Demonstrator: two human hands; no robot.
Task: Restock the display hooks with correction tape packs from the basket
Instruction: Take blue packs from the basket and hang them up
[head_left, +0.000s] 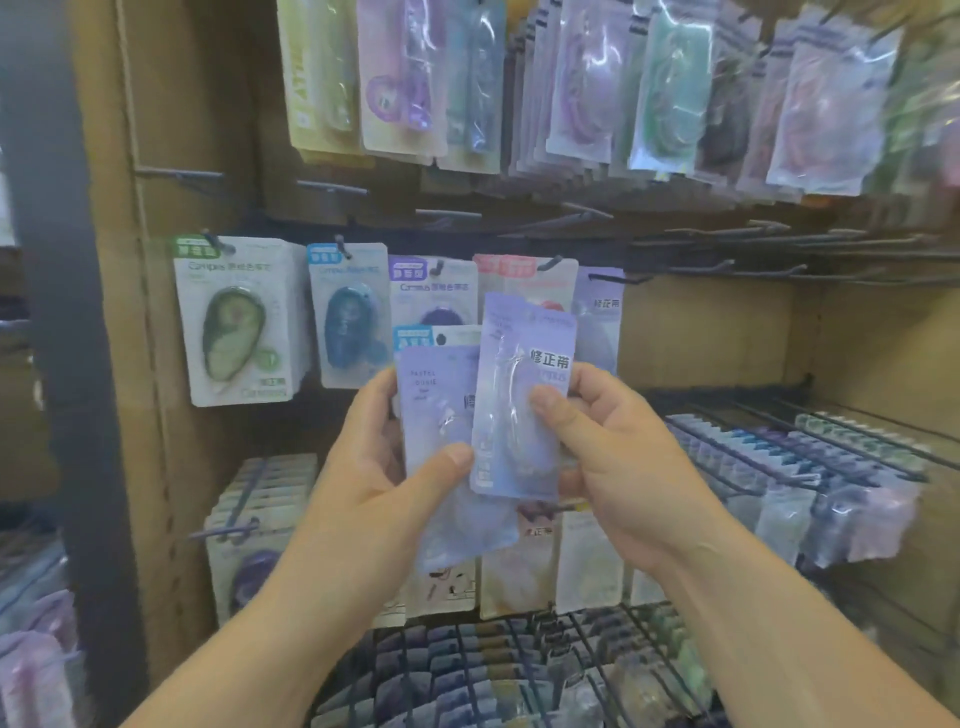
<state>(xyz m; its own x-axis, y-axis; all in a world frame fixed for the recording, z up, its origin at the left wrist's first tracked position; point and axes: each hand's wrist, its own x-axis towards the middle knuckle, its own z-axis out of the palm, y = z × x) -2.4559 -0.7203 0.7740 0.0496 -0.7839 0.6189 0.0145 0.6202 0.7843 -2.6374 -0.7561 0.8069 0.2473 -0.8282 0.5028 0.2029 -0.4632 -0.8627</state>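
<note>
My left hand (384, 457) grips a small stack of lilac correction tape packs (441, 415), thumb across the front pack. My right hand (608, 447) pinches a single lilac correction tape pack (524, 395) by its right edge, thumb on the clear blister; it overlaps the stack and stands upright. Both are held in front of the middle row of display hooks. Behind them a lilac pack (600, 312) hangs on a hook (621, 279), with bare hooks (737, 270) to its right. The basket is not in view.
Green (239, 322), blue (348, 317) and purple (434, 291) Campus tape packs hang at the left of the middle row. Full rows hang above (571, 88) and at the lower right (795, 462). Rows of packs on wire hooks (519, 670) fill the bottom. A cardboard wall (166, 312) stands left.
</note>
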